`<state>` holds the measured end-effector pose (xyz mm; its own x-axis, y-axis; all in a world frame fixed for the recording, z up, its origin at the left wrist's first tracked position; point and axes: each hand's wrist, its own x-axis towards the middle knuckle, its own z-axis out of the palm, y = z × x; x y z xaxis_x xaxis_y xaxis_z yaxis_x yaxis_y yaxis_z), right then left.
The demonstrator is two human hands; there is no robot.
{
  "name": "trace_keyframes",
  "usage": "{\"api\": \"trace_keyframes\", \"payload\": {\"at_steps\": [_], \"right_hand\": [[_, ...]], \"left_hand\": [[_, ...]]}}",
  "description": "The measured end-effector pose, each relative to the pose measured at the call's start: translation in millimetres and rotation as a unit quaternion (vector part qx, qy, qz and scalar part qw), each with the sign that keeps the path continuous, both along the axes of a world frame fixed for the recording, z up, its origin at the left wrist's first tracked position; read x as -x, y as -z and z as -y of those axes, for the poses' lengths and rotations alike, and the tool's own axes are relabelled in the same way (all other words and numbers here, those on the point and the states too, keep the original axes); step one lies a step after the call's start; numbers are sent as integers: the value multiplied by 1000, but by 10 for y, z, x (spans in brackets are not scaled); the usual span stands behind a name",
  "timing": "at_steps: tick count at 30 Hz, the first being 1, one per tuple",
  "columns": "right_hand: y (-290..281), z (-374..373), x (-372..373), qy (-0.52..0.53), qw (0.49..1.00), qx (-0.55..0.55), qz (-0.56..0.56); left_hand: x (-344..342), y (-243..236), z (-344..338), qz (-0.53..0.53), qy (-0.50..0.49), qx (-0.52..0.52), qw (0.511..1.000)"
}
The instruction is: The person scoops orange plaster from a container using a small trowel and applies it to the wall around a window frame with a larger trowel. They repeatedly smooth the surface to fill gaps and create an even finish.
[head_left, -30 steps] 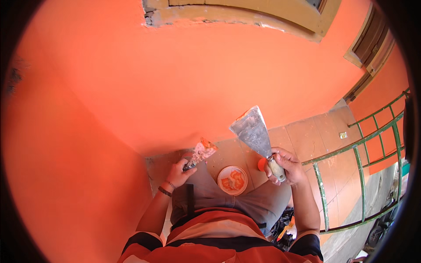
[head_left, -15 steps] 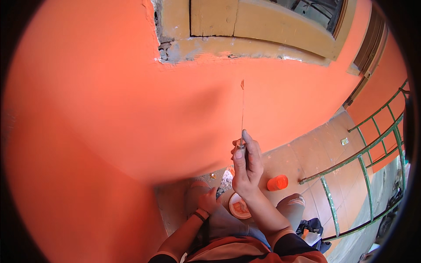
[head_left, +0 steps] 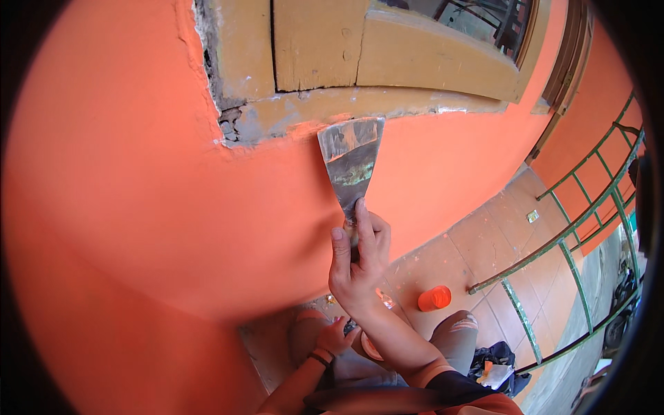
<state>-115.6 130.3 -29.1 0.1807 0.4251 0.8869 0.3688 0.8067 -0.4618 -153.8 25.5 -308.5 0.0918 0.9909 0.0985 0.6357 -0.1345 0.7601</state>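
My right hand (head_left: 361, 252) is closed around the handle of a putty knife (head_left: 351, 162), index finger along the lower blade. The blade is broad and metal, smeared with grey, orange and pale green. Its wide end points up, at the lower edge of the tan window frame (head_left: 408, 104), over the orange wall (head_left: 228, 221); I cannot tell whether it touches. Low down near my knee, my left hand (head_left: 335, 337) has curled fingers beside something small and dark grey, too hidden to name. Partly behind my right forearm is a white tub (head_left: 370, 346) with orange inside.
An orange container (head_left: 434, 298) stands on the tiled floor (head_left: 477, 242). Green metal railing (head_left: 570, 266) curves along the right. A black plastic bag (head_left: 498, 363) lies by my right knee. Broken plaster (head_left: 229, 124) shows at the frame's left corner.
My right hand has shifted left and turned the putty knife from edge-on to its flat face. The view has shifted, so the window frame appears lower. My left hand stays low.
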Motion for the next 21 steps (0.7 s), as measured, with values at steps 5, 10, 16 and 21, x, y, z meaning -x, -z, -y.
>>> {"api": "trace_keyframes", "payload": {"at_steps": [5, 10, 16, 21], "right_hand": [[25, 14, 65, -2, 1000, 5, 12], [81, 64, 95, -6, 1000, 9, 3], [69, 47, 108, -12, 1000, 9, -4], [11, 24, 153, -16, 1000, -1, -8]], "left_hand": [[19, 24, -1, -15, 8, 27, 999], [25, 59, -21, -35, 23, 64, 997], [27, 107, -36, -40, 24, 68, 997], [29, 132, -43, -28, 21, 38, 999]]}}
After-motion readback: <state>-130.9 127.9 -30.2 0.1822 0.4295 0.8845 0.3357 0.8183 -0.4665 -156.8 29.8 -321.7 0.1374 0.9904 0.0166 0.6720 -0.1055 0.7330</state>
